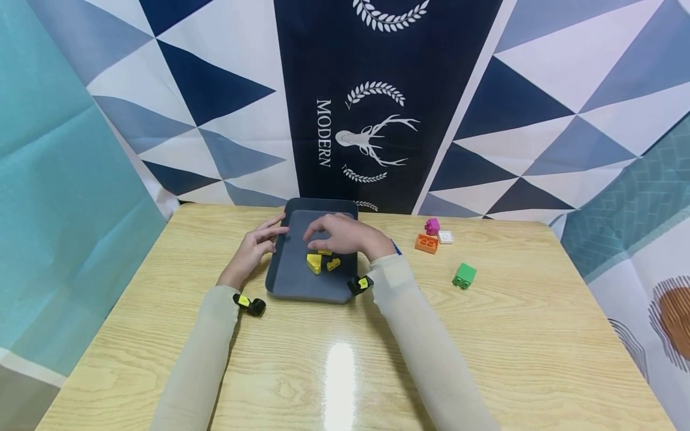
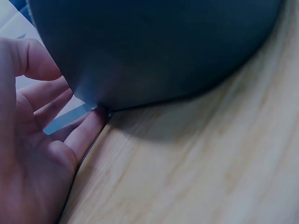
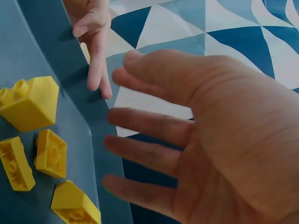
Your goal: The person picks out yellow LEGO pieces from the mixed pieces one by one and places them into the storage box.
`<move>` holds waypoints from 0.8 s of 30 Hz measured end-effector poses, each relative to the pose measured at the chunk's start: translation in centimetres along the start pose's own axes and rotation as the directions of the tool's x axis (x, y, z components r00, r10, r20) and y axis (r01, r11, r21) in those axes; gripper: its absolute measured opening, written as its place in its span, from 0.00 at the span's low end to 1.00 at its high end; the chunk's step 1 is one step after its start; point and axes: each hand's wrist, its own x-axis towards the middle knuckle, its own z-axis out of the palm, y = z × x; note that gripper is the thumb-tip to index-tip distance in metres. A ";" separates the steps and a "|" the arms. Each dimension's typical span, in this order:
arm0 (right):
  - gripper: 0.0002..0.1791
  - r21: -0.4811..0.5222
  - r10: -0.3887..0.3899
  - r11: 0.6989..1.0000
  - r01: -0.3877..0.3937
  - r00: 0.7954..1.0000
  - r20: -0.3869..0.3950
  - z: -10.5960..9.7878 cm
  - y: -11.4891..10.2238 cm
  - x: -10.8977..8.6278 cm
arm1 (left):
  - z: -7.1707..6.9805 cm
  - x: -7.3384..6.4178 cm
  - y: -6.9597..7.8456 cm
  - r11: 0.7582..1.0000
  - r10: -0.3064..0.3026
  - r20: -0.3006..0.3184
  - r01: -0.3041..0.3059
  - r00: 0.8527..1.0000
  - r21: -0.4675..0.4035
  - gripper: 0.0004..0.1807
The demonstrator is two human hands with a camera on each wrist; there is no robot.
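Observation:
My left hand rests at the left rim of a dark grey tray, its fingers extended over the edge. In the left wrist view its fingertips touch the tray's outer wall. Over the tray hovers my right hand, holding nothing, with fingers spread and slightly bent. Several yellow toy bricks lie in the tray below it. The right wrist view shows a larger sloped one with studs, two small ones on the tray floor, including a small yellow brick, and another sloped brick closer to the wall.
Right of the tray on the wooden table lie an orange brick, a magenta brick, a white square piece and a green brick. A blue item is mostly hidden behind my right wrist. Patterned cloth hangs behind.

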 end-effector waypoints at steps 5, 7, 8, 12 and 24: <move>0.22 -0.019 -0.030 0.999 0.028 0.998 -0.063 0.2 0.2 -0.3 | 0.0 0.0 -0.1 1.000 0.013 0.001 -0.013 1.000 0.001 0.29; 0.22 -0.030 -0.044 0.999 0.041 0.995 -0.092 0.2 0.2 -0.5 | 0.0 0.0 -0.1 1.000 0.015 -0.001 -0.015 1.000 0.001 0.29; 0.22 -0.037 -0.050 0.998 0.047 0.993 -0.106 0.2 0.2 -0.6 | 0.0 0.0 -0.2 1.000 0.015 -0.002 -0.015 1.000 0.002 0.29; 0.24 -0.071 -0.075 0.995 0.065 0.986 -0.148 0.4 0.3 -0.9 | 0.0 0.1 -0.3 1.000 0.012 -0.006 -0.012 1.000 0.001 0.29; 0.38 -0.066 -0.037 0.997 0.027 0.985 -0.168 0.7 0.8 -2.5 | 0.0 0.1 0.0 1.000 -0.005 0.000 0.005 1.000 0.017 0.29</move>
